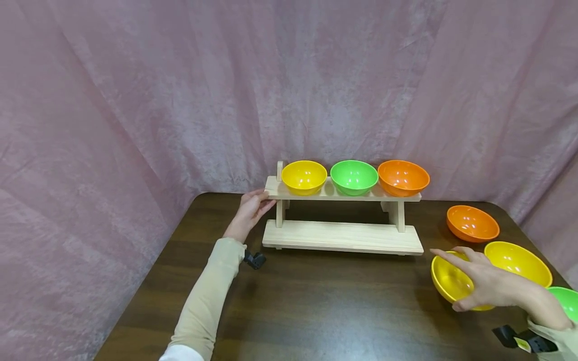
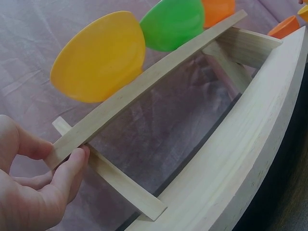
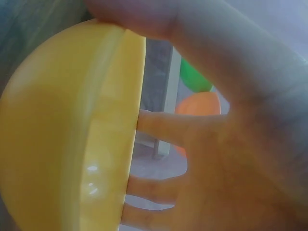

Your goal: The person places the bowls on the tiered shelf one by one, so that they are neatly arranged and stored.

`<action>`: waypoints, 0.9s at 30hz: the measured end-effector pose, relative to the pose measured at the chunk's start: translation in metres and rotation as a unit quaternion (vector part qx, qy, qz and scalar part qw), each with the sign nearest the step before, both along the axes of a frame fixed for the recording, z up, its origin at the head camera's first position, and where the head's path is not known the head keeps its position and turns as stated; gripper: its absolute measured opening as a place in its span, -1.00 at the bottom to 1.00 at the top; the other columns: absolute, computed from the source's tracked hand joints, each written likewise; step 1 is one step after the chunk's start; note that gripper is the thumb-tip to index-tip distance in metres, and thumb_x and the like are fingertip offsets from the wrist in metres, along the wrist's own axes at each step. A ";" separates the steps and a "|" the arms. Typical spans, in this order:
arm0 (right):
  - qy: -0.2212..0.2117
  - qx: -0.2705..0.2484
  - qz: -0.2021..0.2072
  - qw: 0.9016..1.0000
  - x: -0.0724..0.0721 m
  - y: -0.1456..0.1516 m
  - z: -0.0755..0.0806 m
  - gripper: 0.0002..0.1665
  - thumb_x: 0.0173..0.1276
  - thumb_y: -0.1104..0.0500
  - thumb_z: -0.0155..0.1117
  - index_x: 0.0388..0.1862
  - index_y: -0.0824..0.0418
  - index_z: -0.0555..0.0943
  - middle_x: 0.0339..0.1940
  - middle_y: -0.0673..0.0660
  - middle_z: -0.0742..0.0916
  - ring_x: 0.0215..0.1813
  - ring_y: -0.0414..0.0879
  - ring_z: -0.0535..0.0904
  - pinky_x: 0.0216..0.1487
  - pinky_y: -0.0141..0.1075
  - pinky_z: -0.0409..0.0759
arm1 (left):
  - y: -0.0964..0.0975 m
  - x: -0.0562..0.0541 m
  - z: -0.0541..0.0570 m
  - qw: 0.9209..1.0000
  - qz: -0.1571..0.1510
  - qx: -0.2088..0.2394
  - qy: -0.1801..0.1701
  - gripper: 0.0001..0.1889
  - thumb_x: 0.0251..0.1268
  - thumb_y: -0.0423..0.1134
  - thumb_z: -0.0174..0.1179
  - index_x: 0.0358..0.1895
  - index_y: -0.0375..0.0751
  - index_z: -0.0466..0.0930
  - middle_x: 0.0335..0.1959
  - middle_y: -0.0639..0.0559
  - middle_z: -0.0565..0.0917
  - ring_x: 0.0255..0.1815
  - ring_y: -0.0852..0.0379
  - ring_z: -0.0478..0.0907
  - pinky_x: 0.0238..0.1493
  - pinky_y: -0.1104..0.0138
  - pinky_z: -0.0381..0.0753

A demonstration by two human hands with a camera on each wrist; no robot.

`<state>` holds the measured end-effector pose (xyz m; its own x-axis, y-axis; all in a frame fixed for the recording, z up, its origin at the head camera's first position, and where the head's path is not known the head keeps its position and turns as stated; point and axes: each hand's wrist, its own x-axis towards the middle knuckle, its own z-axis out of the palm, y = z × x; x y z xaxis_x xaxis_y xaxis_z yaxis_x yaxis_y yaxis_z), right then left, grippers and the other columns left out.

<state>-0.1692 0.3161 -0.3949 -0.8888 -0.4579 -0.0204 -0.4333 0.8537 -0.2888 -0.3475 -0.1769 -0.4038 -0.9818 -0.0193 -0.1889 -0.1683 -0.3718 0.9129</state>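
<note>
My left hand (image 1: 252, 213) pinches the left end of the upper board of a two-tier wooden shelf (image 1: 343, 236). In the left wrist view, thumb and fingers (image 2: 72, 168) lie on either side of that board. A yellow bowl (image 1: 304, 178), a green bowl (image 1: 354, 178) and an orange bowl (image 1: 403, 178) stand in a row on the upper tier. At the right, my right hand (image 1: 492, 283) spans and holds another yellow bowl (image 1: 444, 281) by its rim. The right wrist view shows the thumb and fingertips at the rim of this yellow bowl (image 3: 48, 125).
Right of the shelf, an orange bowl (image 1: 472, 223), a larger yellow bowl (image 1: 519, 263) and a partly cut-off green bowl (image 1: 566, 303) sit on the dark wooden table (image 1: 325, 301). A pink curtain (image 1: 271, 90) hangs behind the table.
</note>
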 end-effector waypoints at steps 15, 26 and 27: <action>-0.015 0.002 -0.003 1.000 -0.015 -0.012 0.010 0.35 -0.30 -0.07 0.65 0.50 -0.07 0.12 0.23 0.47 0.32 0.15 0.43 0.28 -0.13 0.33 0.49 | 0.000 0.001 -0.002 1.000 0.003 0.002 -0.004 -0.52 0.46 -0.44 -0.06 0.39 -0.45 0.21 0.29 -0.32 0.37 -0.26 0.22 0.60 0.13 0.39 0.64; -0.022 0.008 -0.004 1.000 -0.025 -0.021 0.017 0.31 -0.26 -0.10 0.64 0.47 0.08 0.15 0.25 0.50 0.28 0.16 0.44 0.24 -0.12 0.34 0.54 | 0.000 0.003 0.001 1.000 0.002 0.004 0.000 -0.52 0.46 -0.44 -0.07 0.40 -0.47 0.19 0.29 -0.35 0.36 -0.32 0.25 0.62 0.00 0.46 0.70; -0.020 0.007 -0.002 1.000 -0.026 -0.021 0.018 0.30 -0.25 -0.12 0.63 0.47 0.09 0.15 0.25 0.51 0.28 0.17 0.46 0.23 -0.11 0.35 0.53 | 0.000 0.003 0.001 1.000 0.002 0.005 0.001 -0.52 0.46 -0.44 -0.07 0.40 -0.48 0.18 0.29 -0.35 0.36 -0.31 0.25 0.62 -0.01 0.46 0.70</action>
<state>-0.1955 0.2946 -0.3770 -0.8887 -0.4543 -0.0624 -0.4185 0.8591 -0.2945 -0.3443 -0.1766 -0.4026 -0.9822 -0.0210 -0.1866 -0.1647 -0.3813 0.9097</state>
